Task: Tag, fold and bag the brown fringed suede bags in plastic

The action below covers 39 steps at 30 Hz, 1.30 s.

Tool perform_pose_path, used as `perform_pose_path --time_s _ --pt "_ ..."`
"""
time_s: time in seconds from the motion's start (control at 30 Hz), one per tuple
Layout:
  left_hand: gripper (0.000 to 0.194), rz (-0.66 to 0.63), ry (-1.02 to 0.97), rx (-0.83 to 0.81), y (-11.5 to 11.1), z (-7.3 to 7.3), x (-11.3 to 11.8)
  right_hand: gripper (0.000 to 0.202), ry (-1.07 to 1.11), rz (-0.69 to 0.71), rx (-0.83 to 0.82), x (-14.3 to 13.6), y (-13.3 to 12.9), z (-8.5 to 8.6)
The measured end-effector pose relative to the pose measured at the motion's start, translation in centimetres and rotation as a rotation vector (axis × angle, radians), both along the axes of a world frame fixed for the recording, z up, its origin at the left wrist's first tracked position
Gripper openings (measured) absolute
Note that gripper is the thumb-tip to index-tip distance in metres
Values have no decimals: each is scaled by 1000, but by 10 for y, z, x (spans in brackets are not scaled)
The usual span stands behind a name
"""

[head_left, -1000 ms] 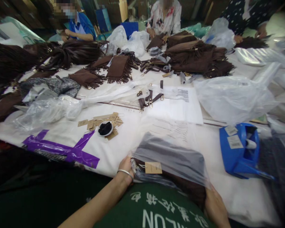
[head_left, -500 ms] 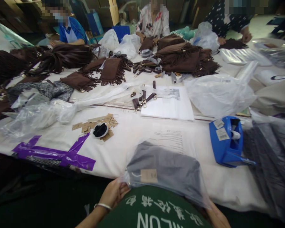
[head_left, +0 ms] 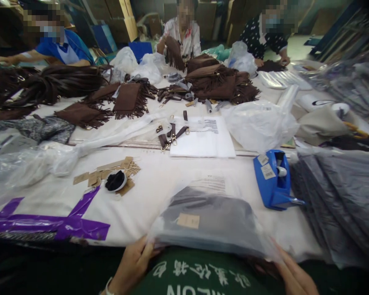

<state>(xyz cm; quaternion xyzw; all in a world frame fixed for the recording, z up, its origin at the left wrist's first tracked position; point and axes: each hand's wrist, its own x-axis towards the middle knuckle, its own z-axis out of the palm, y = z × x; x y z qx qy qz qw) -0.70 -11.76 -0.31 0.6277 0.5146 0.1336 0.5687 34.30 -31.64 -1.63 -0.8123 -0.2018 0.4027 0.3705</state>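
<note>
- The left hand (head_left: 133,262), lower middle of the frame, has its fingers together, clamped on the near left corner of a clear plastic bag (head_left: 221,219).
- The right hand (head_left: 295,272), lower right, grips the bag's near right corner; its fingertips are blurred, but its fingers close on the film.
- The bag lies at the lower centre, between the hands, over the near edge of the bench (head_left: 147,205); a dark item and a tan tag (head_left: 188,221) show through its film.
- Right of it stands a blue tape dispenser (head_left: 269,178), just beside grey packed bags (head_left: 335,196) at the right edge.
- Left of centre, a small white dish (head_left: 122,186) with something black in it rests on cardboard tags (head_left: 94,178).
- Brown fringed pouches (head_left: 127,98) lie across the upper part.
</note>
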Motion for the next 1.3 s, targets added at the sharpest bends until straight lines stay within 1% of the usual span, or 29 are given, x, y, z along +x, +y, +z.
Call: perform_pose_path --time_s 0.07,0.13,0.17,0.23,0.27,0.33,0.4,0.47,0.53,0.57,0.6,0.63,0.67,0.73,0.83,0.87,0.9,0.93,0.97,1.0,1.03,1.07,1.13,1.17,1.2,1.23,1.3 --pt "36 94 -70 40 25 23 17 62 23 19 68 15 35 39" --pt "35 165 -107 211 53 51 35 66 90 47 80 32 67 80" --pt "35 190 -122 312 67 65 43 67 85 57 88 40 80 99" --pt "33 271 -158 495 93 91 58 67 13 65 134 54 102 131" --pt "31 321 -173 567 105 103 65 65 -37 71 172 61 113 144" --pt "29 378 -210 661 129 124 81 59 -114 99 250 73 138 162" --pt "29 349 -273 686 151 141 97 50 -140 146 305 84 166 173" --pt "31 287 -335 676 169 153 108 43 -163 181 356 91 191 178" --pt "34 268 -359 687 179 158 109 41 -208 186 431 91 202 177" --pt "34 258 -332 706 180 156 104 40 -231 183 459 88 201 172" --pt "33 235 -274 734 177 152 97 39 -240 184 466 83 196 165" --pt "32 194 -192 770 172 144 86 39 -229 190 452 78 187 153" --pt "31 139 -94 798 164 132 74 38 -201 202 417 71 175 138" --pt "31 -4 70 800 141 101 49 41 -96 242 312 57 145 98" --pt "29 -170 203 610 101 45 20 47 65 315 156 44 103 34" --pt "27 -204 267 590 89 28 13 49 98 341 81 42 91 17" --pt "25 -226 328 620 79 15 9 50 92 374 -3 40 82 6" --pt "27 -237 383 700 71 4 7 52 31 408 -87 40 76 0" --pt "35 -249 426 810 65 -3 7 53 -88 432 -154 39 73 -1" --pt "45 -272 454 928 62 -8 9 55 -251 449 -177 36 75 2" --pt "52 -319 474 1031 62 -10 13 56 -439 461 -142 32 80 8" --pt "55 -396 487 1113 63 -12 19 57 -620 480 -54 25 89 16" --pt "55 -596 478 1215 70 -14 34 57 -867 579 183 4 116 30" --pt "53 -692 446 1256 74 -17 42 57 -924 675 279 -9 131 33" --pt "51 -764 395 1300 78 -20 49 60 -951 782 330 -22 147 32" --pt "49 -806 338 1341 82 -24 54 65 -960 882 355 -34 162 28" --pt "43 -810 251 1401 86 -33 60 79 -937 1053 364 -51 187 11"
